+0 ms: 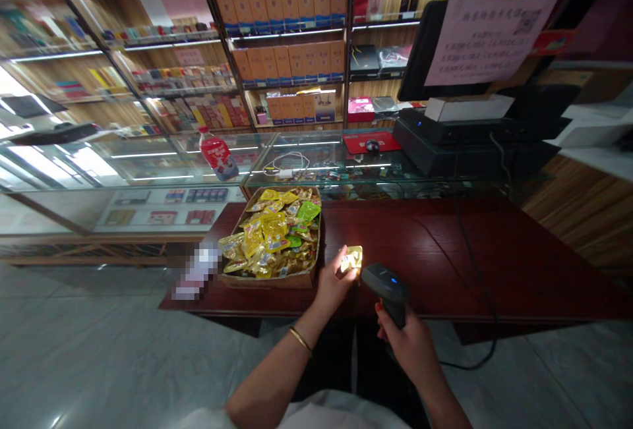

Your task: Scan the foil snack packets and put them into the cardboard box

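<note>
My left hand (336, 282) pinches a small gold snack packet (352, 258) above the front part of the dark red table. Light from the barcode scanner (386, 284) falls brightly on the packet's face. The scanner is black with a small blue light on top, and my right hand (406, 335) is wrapped round its handle. Its head points left toward the packet, a short gap apart. Left of my left hand sits an open cardboard box (277, 282) heaped with yellow, gold and green snack packets (267, 231).
The dark red table (420, 238) carries the scanner's cable (477, 284) at right. Behind it stands a glass counter (306, 142) with a red-labelled bottle (216, 154), a white charger cable, a mouse (372, 145) and a monitor (420, 53). A blurred-out item (195, 274) lies at the table's left end.
</note>
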The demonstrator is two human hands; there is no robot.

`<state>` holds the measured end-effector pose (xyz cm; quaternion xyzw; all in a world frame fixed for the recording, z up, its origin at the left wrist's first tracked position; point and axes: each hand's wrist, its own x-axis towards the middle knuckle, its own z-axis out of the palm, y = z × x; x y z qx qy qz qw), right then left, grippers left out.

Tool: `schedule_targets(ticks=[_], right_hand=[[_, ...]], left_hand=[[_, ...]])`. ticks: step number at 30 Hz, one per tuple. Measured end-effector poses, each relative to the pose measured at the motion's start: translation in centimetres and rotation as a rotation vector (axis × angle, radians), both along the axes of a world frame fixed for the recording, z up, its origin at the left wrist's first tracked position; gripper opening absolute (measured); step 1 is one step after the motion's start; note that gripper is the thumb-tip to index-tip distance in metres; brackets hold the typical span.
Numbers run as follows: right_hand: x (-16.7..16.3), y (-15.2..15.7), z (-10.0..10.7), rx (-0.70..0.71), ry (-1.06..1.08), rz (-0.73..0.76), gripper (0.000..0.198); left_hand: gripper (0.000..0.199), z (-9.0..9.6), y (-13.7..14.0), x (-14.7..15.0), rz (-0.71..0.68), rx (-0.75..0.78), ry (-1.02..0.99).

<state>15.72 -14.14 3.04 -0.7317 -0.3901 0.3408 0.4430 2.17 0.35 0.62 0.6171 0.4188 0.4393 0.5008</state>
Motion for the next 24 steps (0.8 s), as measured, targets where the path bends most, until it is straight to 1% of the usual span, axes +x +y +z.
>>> schedule_targets(ticks=[4, 6, 9, 12, 15, 19, 22, 24], right_hand=[[-0.1, 0.1, 0.3, 0.029, 0.029, -0.019, 0.053], [0.0, 0.0, 0.2, 0.027, 0.025, -0.003, 0.05], [0.3, -0.1, 0.0, 0.015, 0.004, 0.012, 0.048], [0.4, 0.1, 0.4, 0.007, -0.033, 0.016, 0.05], [0.3, 0.5, 1.0, 0.0, -0.085, 0.054, 0.051], [0.3, 0.8, 1.3, 0.012, -0.1, 0.064, 0.051], [0.4, 0.9, 1.4, 0.036, -0.083, 0.031, 0.051], [0.4, 0.8, 1.5, 0.047, -0.095, 0.015, 0.052]], left_hand=[[0.039, 0.0, 0.3, -0.2, -0.005, 0.12, -0.038], [0.034, 0.2, 0.3, -0.3, -0.016, 0.135, -0.053], [0.041, 0.4, 0.2, -0.3, 0.004, 0.059, -0.073], [0.05, 0.3, 0.2, -0.1, 0.012, -0.018, -0.05], [0.052, 0.0, 0.2, 0.1, 0.023, -0.03, 0.003], [0.049, -0.3, 0.2, -0.1, 0.03, 0.027, 0.009], [0.037, -0.3, 0.3, -0.2, -0.003, 0.136, -0.03], [0.033, -0.2, 0.3, -0.3, -0.012, 0.177, -0.036]])
